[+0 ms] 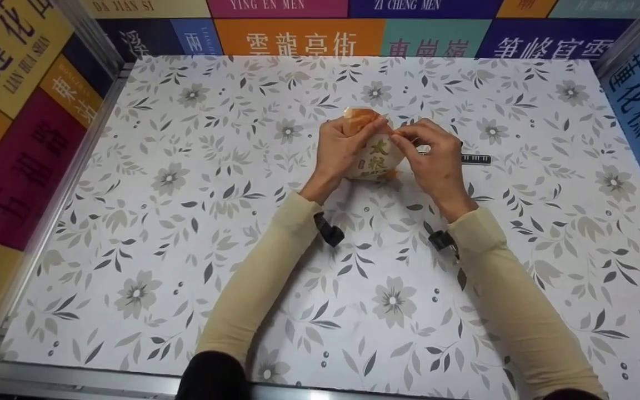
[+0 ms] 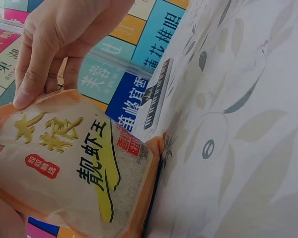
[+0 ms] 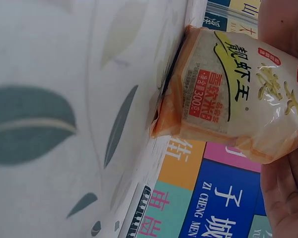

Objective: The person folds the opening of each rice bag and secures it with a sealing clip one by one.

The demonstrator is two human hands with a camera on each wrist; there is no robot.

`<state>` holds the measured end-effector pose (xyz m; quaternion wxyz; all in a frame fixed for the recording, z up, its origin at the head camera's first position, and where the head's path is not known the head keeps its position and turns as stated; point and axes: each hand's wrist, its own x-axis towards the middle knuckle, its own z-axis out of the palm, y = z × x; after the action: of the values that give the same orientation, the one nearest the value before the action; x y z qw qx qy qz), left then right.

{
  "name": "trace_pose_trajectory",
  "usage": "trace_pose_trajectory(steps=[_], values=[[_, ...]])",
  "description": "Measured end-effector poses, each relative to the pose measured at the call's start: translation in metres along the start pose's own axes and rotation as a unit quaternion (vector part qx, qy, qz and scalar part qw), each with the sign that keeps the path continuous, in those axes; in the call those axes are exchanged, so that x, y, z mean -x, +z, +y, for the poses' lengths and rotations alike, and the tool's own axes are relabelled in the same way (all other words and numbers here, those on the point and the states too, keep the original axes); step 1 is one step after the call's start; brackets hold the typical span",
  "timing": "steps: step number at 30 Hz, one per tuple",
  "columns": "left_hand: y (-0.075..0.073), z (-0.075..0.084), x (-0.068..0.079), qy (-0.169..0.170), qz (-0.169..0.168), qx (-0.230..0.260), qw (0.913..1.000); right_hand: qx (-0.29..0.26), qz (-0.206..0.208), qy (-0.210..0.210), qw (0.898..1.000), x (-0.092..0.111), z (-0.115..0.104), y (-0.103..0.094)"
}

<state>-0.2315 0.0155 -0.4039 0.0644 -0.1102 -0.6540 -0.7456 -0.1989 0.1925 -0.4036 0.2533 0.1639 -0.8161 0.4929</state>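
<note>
A bag of rice [image 1: 374, 158] with orange edges and gold lettering stands upright on the table between both hands. My left hand [image 1: 338, 149] grips its upper left side, the thumb laid along the top. At the top right edge, my right hand [image 1: 435, 158] pinches the film between thumb and forefinger. The left wrist view shows the front of the bag [image 2: 64, 153], with pale grains behind a see-through patch and the right hand [image 2: 54, 49] at its edge. In the right wrist view, the bag's [image 3: 228, 94] lower end meets the tabletop.
Behind the right hand lies a slim strip with a piano-key pattern [image 1: 476, 159], partly covered by that hand. A floral cloth [image 1: 186, 233] covers the table. Colourful lettered panels [image 1: 298, 39] rise along the back and sides, and a metal rail [image 1: 75, 371] runs along the front edge.
</note>
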Motion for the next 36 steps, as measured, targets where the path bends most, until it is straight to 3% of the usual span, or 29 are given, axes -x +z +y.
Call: trace_pose_trajectory(steps=[11, 24, 36], values=[[0.0, 0.002, 0.001, -0.004, 0.019, -0.027, 0.9994, 0.017, -0.013, -0.042, 0.999, -0.001, 0.007, -0.006], [-0.003, 0.002, 0.003, -0.009, 0.026, -0.02, 0.9994, 0.032, -0.032, -0.034, 0.998, 0.004, 0.009, -0.008], [-0.001, 0.001, 0.002, -0.011, 0.018, -0.028, 0.9994, 0.098, -0.056, -0.024, 0.993, 0.008, 0.01, -0.018]])
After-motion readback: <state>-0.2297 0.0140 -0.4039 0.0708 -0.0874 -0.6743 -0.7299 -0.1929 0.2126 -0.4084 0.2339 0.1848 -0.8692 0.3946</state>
